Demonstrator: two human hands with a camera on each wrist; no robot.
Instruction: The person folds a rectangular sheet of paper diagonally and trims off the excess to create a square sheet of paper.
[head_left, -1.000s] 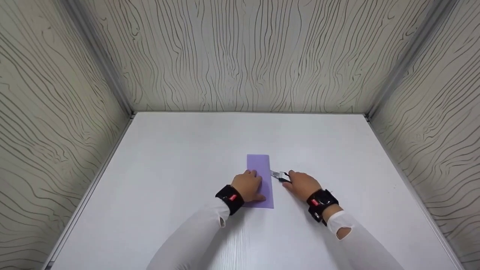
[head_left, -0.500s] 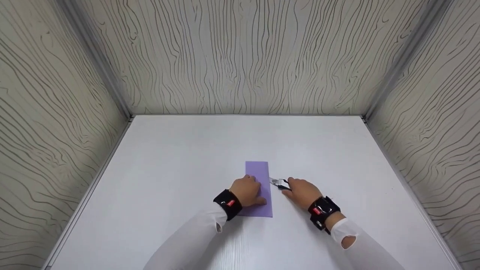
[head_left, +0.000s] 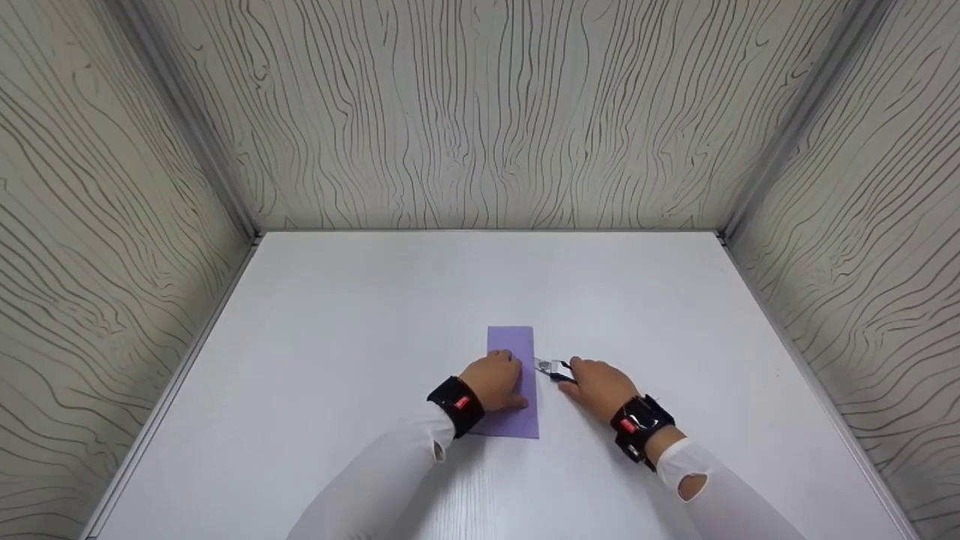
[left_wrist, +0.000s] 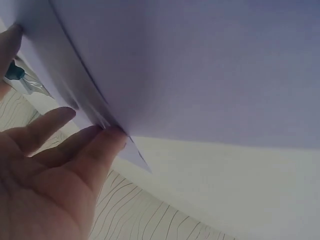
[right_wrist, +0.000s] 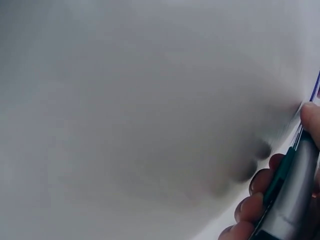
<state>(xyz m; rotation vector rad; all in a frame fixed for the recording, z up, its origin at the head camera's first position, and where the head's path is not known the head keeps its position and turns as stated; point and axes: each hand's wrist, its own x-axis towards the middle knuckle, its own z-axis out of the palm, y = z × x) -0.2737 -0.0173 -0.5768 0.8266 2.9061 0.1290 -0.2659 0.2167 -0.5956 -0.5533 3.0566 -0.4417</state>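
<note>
A folded lilac sheet of paper (head_left: 510,420) lies lengthwise on the white table. My left hand (head_left: 491,381) rests on it from the left, fingers spread; in the left wrist view those fingertips (left_wrist: 116,134) press along the folded strip. To the right, my right hand (head_left: 600,386) grips what looks like a utility knife (head_left: 551,367) with a silver blade end. Its tip meets the sheet's right edge, though whether it is inside the fold cannot be told. The right wrist view shows the knife's grey and teal handle (right_wrist: 292,192) under curled fingers.
The white table (head_left: 360,300) stretches around the paper on all sides. Wood-grain panels (head_left: 480,112) stand at the back, left and right, joined by grey metal corner posts (head_left: 191,112). Both wrists carry black bands (head_left: 457,405).
The head view has shifted slightly, and paper and hands appear a little lower. The knife tip stays at nearly the same spot along the sheet's right edge. Both hands keep their hold.
</note>
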